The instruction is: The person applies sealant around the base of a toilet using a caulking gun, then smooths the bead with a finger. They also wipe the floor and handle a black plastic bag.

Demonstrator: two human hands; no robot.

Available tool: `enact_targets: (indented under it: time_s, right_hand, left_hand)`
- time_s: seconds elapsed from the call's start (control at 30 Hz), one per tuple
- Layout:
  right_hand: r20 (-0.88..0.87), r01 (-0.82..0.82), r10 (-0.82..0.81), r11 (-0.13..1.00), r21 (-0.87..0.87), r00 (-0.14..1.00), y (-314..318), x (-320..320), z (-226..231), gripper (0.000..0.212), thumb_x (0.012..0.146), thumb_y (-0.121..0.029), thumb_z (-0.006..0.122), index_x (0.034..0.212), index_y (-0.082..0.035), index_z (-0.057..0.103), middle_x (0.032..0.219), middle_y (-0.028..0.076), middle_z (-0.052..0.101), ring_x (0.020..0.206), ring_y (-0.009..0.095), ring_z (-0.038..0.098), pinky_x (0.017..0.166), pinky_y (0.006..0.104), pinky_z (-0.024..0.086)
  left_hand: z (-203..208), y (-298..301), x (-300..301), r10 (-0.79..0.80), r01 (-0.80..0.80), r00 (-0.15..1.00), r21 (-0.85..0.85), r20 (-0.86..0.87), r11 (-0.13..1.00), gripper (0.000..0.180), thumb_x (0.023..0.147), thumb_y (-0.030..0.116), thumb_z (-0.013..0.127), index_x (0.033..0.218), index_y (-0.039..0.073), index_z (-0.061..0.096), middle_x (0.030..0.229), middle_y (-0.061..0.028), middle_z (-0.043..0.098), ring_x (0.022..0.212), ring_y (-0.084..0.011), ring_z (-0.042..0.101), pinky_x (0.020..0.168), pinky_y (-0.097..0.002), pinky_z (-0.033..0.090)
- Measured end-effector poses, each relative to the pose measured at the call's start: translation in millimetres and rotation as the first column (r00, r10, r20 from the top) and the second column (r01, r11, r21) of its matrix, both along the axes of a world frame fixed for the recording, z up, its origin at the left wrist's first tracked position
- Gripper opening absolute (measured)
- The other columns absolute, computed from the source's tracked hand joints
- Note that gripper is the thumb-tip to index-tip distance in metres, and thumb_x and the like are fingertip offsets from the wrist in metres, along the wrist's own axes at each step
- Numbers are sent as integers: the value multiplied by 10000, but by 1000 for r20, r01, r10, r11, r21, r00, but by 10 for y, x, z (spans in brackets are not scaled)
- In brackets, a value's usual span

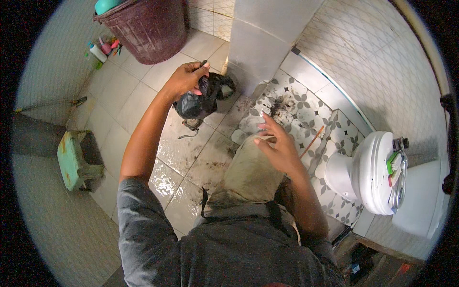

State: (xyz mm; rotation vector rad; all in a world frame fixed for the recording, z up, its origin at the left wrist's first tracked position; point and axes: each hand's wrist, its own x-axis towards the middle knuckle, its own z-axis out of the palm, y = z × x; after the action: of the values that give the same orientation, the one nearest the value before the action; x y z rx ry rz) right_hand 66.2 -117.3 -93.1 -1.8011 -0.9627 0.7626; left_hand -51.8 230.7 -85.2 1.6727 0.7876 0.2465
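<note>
My left hand [187, 78] is closed on the gathered neck of a black plastic bag [191, 104], which looks filled and hangs low over or rests on the tiles; which of the two I cannot tell. Just below the bag, on the near side, a small round drain piece [192, 123] with a dark strand beside it sits on the floor. My right hand [277, 146] is in front of my knee, its fingers apart and bent, with nothing visible in them. Dark wet dirt [282, 103] is smeared over the flower-patterned tiles beyond it.
A maroon bin [148, 31] stands at the far left, with bottles [99, 52] along the wall. A green stool [74, 160] is at left. The white toilet [375, 174] at right bears a brush [394, 163]. A reddish stick [311, 141] lies nearby. Plain tiles [167, 174] are wet.
</note>
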Motion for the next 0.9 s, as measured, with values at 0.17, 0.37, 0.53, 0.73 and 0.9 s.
enact_targets:
  time_s: [0.17, 0.37, 0.53, 0.73, 0.9]
  right_hand:
    - [49, -7, 2, 994, 108, 999, 354, 3, 122, 979, 885, -271, 875, 1681, -135, 322, 1299, 223, 659, 1071, 244, 683, 886, 404, 598]
    - [477, 96, -163, 982, 161, 864, 893, -74, 154, 1206, 737, -464, 964, 1682, -105, 306, 1342, 254, 600, 1064, 322, 691, 844, 449, 588]
    - [598, 185, -189, 980, 69, 779, 862, -222, 77, 881, 895, -525, 790, 1581, -75, 470, 1158, 212, 572, 1022, 407, 675, 836, 526, 570]
    - [623, 226, -149, 973, -47, 768, 671, -171, 145, 433, 1039, -439, 610, 1171, -46, 734, 1131, 205, 569, 1030, 413, 649, 850, 535, 543]
    - [457, 137, -72, 984, -111, 886, 602, 10, 202, 493, 1073, -462, 528, 1093, -26, 756, 1213, 225, 588, 1110, 418, 614, 973, 524, 502]
  left_hand:
    - [239, -342, 50, -37, 33, 994, 37, 100, 999, 483, 1077, 514, 618, 976, 50, 700, 832, 3, 619, 668, -78, 574, 628, -276, 604]
    - [537, -749, 77, -92, 67, 967, 111, 240, 992, 433, 1105, 460, 593, 1015, 47, 683, 866, 13, 634, 736, -58, 595, 669, -269, 603]
    - [624, -958, 72, -135, 119, 954, 74, 269, 990, 378, 1118, 415, 577, 1086, 53, 681, 958, 6, 646, 852, -67, 622, 743, -264, 602]
    - [620, -1064, -71, -413, 280, 839, 370, 354, 886, 583, 926, 160, 814, 1445, 33, 584, 1214, -75, 629, 1145, -177, 628, 971, -358, 563]
    - [346, -1352, -140, -242, -156, 904, 799, 353, 581, 717, 786, 227, 930, 1412, 47, 631, 1314, -161, 628, 1242, -352, 637, 1011, -430, 546]
